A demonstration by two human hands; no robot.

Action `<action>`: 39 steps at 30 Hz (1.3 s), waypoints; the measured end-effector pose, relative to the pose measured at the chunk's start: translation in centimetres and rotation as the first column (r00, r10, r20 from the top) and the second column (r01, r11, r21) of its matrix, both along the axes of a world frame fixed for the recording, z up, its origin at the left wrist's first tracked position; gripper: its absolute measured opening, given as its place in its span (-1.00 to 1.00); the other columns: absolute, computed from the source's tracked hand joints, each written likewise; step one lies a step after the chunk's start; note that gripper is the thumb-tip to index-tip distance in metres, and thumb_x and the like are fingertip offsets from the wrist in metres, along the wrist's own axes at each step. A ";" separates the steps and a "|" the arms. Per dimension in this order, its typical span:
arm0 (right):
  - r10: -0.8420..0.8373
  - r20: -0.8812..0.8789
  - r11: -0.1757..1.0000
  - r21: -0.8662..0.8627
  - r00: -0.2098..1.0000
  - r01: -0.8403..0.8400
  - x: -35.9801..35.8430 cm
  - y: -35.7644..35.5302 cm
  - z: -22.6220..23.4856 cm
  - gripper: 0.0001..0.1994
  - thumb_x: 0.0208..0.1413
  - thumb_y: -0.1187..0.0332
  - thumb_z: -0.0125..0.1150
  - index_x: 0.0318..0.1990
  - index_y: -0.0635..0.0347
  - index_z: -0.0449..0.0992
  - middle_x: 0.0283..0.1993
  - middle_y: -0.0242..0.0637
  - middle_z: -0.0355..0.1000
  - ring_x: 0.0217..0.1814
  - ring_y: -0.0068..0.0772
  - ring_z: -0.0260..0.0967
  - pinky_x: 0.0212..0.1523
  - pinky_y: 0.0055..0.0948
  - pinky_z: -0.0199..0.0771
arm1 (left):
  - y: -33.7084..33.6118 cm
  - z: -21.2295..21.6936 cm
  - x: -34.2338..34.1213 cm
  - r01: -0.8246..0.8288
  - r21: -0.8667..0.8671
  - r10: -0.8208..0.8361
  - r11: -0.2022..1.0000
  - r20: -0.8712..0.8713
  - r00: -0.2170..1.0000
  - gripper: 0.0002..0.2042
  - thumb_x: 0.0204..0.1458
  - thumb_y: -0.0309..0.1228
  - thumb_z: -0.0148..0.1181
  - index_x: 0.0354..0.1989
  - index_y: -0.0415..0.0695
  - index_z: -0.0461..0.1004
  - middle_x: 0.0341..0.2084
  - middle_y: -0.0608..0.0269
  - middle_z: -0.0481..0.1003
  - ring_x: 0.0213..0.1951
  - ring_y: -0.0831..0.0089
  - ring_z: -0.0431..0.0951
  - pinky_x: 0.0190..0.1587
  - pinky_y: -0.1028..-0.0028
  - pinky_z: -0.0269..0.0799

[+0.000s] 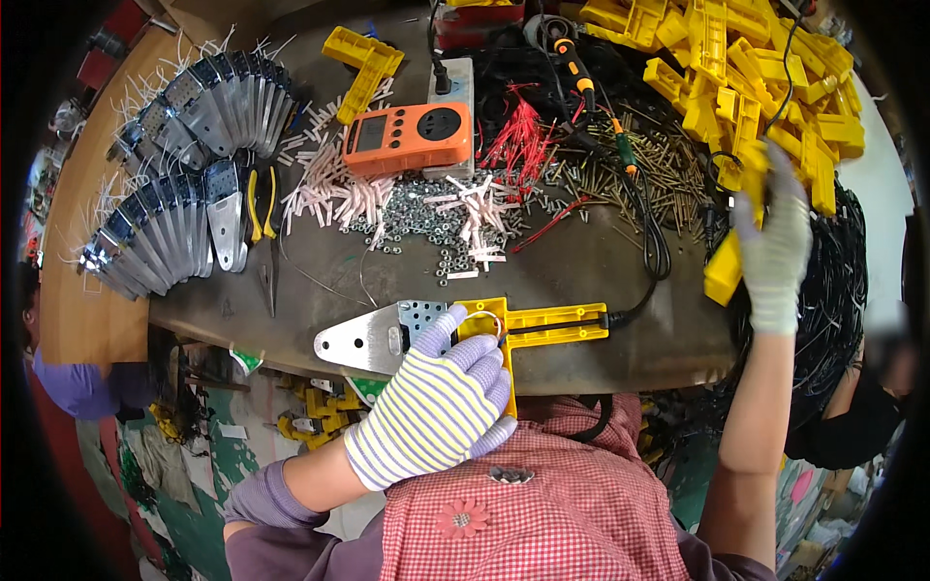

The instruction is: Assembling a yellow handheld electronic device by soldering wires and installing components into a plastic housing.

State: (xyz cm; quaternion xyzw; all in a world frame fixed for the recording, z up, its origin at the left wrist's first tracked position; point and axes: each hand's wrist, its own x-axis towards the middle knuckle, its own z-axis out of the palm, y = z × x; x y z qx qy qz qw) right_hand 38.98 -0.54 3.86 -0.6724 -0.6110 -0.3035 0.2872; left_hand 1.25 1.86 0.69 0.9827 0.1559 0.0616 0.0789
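Note:
My left hand (436,397), in a striped knit glove, grips a yellow plastic housing (511,373) at the near edge of the table. A perforated silver metal plate (360,341) with a tapered end sticks out of the housing to the left. A black cord (557,326) runs along the handle channel and leaves at its right end, and a white wire loop shows by my fingertips. On the far right, my right hand (780,242), gloved and motion-smeared, is closed around a yellow housing half (724,273) beside the pile; its fingertips are partly blurred.
An orange meter (412,138) rests against a power strip (453,82). Around it lie white sleeves (334,198), nuts (417,218), red wires (518,131) and brass screws (668,179). Metal plates (150,228) and yellow pliers (262,205) are left; yellow housings (765,58) and black cords (823,300) right.

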 end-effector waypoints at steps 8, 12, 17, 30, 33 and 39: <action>0.065 -0.998 0.758 0.055 -0.008 -0.650 -9.9 -10.3 2.4 -0.23 -0.02 0.04 0.48 0.23 0.20 0.21 -0.37 -0.21 0.45 -0.39 -0.34 0.46 -0.24 -0.41 0.55 | 2.5 0.1 -0.8 0.101 -0.132 -0.100 0.986 0.014 0.995 -0.61 -0.12 -0.03 0.31 -0.26 -0.08 0.60 -0.22 0.28 0.60 0.02 0.31 0.56 0.35 -0.10 0.08; 0.009 -0.977 0.339 -0.199 0.215 -0.920 -7.0 -9.8 2.2 -0.59 -0.11 0.43 0.51 -0.10 0.13 0.44 -0.12 -0.19 0.44 -0.06 -0.21 0.45 0.00 -0.31 0.50 | 2.8 -0.3 -1.1 0.132 -0.187 -0.109 0.973 0.128 0.986 -0.63 -0.14 -0.06 0.35 -0.26 -0.07 0.60 -0.20 0.26 0.60 0.02 0.25 0.58 0.36 -0.08 0.08; 0.583 -0.368 0.411 -0.635 0.724 -0.654 -12.1 -8.9 2.7 -0.80 -0.17 0.22 0.30 -0.34 -0.03 0.55 -0.32 -0.32 0.42 -0.19 -0.17 0.46 0.19 -0.12 0.43 | 2.8 -0.8 -1.2 0.117 -0.192 -0.093 0.974 0.129 0.987 -0.64 -0.14 -0.07 0.34 -0.27 -0.07 0.61 -0.20 0.25 0.60 0.03 0.27 0.57 0.37 -0.07 0.07; 0.387 -0.781 0.795 0.012 0.491 -0.607 -16.2 -3.5 -6.1 -0.53 0.00 0.05 0.39 -0.09 0.21 0.45 -0.26 -0.21 0.43 -0.25 -0.18 0.41 -0.19 -0.27 0.43 | 2.8 -1.6 -1.3 0.122 -0.233 -0.048 0.965 0.302 0.952 -0.72 -0.02 -0.12 0.21 -0.34 -0.07 0.62 -0.30 0.29 0.56 -0.04 0.28 0.54 0.36 0.04 0.10; 0.428 -0.442 0.826 -0.164 0.789 -0.540 -17.8 -1.9 -6.1 -0.56 -0.18 0.23 0.35 -0.12 0.24 0.46 -0.26 -0.07 0.42 -0.25 0.08 0.40 -0.23 -0.06 0.42 | 4.3 -3.2 -2.9 0.301 -0.402 0.019 0.864 0.625 0.781 -0.77 -0.19 -0.24 0.39 -0.44 -0.05 0.50 -0.39 0.28 0.46 -0.16 0.22 0.50 0.26 0.05 0.25; 0.322 -0.146 0.837 -0.418 0.936 -0.353 -19.4 -1.7 -6.1 -0.58 -0.15 0.20 0.26 -0.12 0.23 0.48 -0.16 -0.12 0.41 -0.11 -0.06 0.39 -0.11 -0.17 0.39 | 2.5 -0.5 -1.6 -0.030 -0.299 0.154 0.954 0.401 0.903 -0.04 -0.40 0.18 0.46 0.23 -0.13 0.35 0.11 -0.02 0.33 0.15 -0.01 0.34 0.29 -0.06 0.14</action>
